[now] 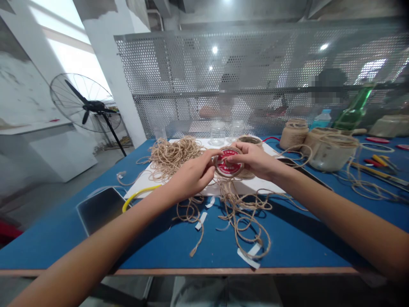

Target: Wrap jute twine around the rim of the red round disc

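Note:
Both of my hands hold a round red lid [228, 164] whose rim is wrapped in jute twine, above a white board [179, 181] on the blue table [166, 247]. My left hand [191, 175] grips the lid's left edge with curled fingers. My right hand [254, 160] pinches its right and upper edge. Loose twine [243, 213] hangs from the lid and trails in loops over the table toward me. A tangled heap of twine [172, 155] lies on the board to the left of my hands.
A dark phone [100, 209] and a yellow ring [137, 196] lie at front left. Glass jars [219, 133] stand behind the board. Twine-wrapped pots [294, 134], a white pot [329, 155], a green bottle [354, 111] and tools [380, 162] sit right. Perforated screen [255, 85] with people behind; fan [86, 104] left.

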Available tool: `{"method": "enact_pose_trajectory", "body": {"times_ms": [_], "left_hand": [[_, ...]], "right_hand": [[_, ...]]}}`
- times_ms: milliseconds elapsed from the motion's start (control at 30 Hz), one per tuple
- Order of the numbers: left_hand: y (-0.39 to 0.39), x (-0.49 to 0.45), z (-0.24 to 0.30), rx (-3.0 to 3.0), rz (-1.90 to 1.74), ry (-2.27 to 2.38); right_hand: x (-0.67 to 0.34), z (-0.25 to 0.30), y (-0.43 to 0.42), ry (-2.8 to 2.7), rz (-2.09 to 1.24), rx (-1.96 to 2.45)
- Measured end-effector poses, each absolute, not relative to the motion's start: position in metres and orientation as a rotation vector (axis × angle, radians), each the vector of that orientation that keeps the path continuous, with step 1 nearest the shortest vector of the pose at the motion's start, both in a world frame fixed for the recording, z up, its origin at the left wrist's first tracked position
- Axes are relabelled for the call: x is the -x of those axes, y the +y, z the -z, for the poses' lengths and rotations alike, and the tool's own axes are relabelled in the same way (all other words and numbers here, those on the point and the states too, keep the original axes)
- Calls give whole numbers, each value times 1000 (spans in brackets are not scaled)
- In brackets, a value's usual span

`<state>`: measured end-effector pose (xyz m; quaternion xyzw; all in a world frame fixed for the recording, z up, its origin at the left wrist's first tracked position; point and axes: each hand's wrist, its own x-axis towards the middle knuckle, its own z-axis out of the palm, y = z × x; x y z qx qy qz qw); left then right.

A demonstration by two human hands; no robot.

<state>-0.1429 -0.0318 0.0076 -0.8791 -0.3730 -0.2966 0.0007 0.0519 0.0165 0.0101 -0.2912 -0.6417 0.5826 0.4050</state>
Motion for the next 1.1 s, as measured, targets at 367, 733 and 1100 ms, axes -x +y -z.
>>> {"method": "enact_pose_trajectory", "body": {"times_ms": [367, 733, 1100], "left_hand": [[-29, 142, -4, 2784, 938, -1147], [-36, 134, -1, 2872, 1300, -1360], [-42, 137, -13, 2857, 1334, -1299]], "right_hand": [[-47, -8, 15, -1406, -1558, 680], [-41, -1, 11, -1361, -1593, 557], [-54, -14, 15, -1704, -1297, 567]]}}
